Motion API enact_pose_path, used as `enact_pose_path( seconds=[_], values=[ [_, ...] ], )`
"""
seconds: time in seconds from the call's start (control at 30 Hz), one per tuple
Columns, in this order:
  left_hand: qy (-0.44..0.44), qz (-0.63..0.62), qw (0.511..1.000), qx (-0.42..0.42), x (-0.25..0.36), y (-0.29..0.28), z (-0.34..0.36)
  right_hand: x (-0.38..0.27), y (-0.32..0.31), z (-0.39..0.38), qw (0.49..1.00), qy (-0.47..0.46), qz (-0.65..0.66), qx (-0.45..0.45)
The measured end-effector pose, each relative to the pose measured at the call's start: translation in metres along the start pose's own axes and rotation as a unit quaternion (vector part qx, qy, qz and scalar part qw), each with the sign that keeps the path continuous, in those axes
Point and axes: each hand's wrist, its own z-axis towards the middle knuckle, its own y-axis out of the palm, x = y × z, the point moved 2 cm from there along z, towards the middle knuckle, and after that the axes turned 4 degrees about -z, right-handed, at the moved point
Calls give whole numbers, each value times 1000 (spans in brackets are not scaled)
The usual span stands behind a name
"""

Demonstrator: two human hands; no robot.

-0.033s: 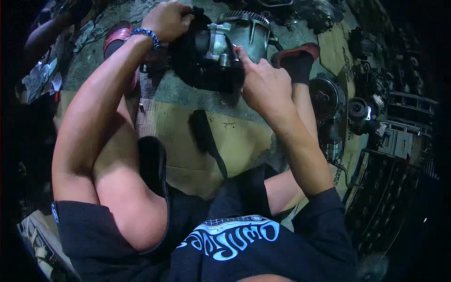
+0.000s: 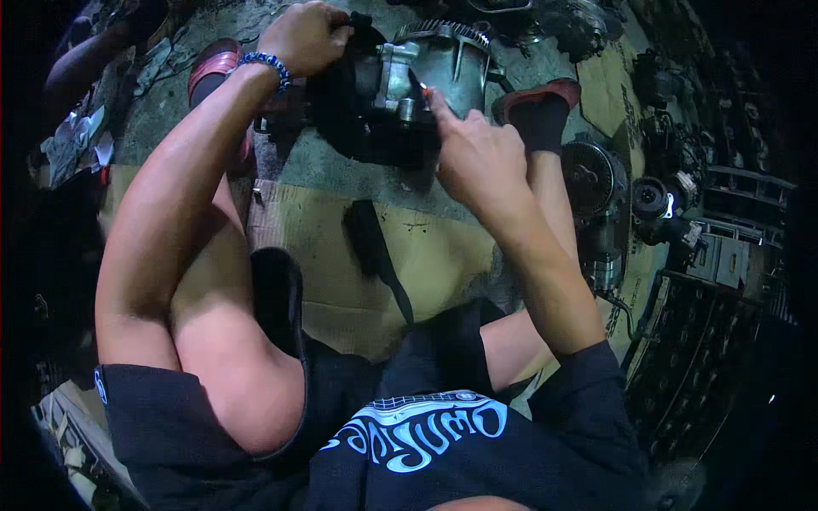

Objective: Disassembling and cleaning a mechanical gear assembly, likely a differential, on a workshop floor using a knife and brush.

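My left hand (image 2: 302,38) has its fingers curled at a black part (image 2: 349,102) on the left side of a metal housing (image 2: 439,72) with a toothed gear rim on top. My right hand (image 2: 481,153) holds a thin dark tool (image 2: 423,85) with a red section, its index finger along it, against the housing's face. Most of the tool's grip is hidden in my fingers. The housing stands on the stained floor between my feet, both in red footwear. A long dark object (image 2: 371,243) lies below it on a cardboard sheet (image 2: 302,217).
At the right lie a round toothed plate (image 2: 588,175), a pulley-like part (image 2: 649,200), several metal parts and a dark slatted metal piece (image 2: 682,366). Crumpled rags (image 2: 68,145) lie at the left. What appears to be another person's arm (image 2: 72,64) is at the upper left.
My right hand has shifted very slightly at the housing with the tool in it. My left hand is in the same place.
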Motion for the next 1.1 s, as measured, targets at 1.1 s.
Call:
enact_pose_path(
  seconds=[1.1],
  values=[
    [-11,-42,998,-55,32,-2,0,3,5,-2,998,-7,-44,33]
  ],
)
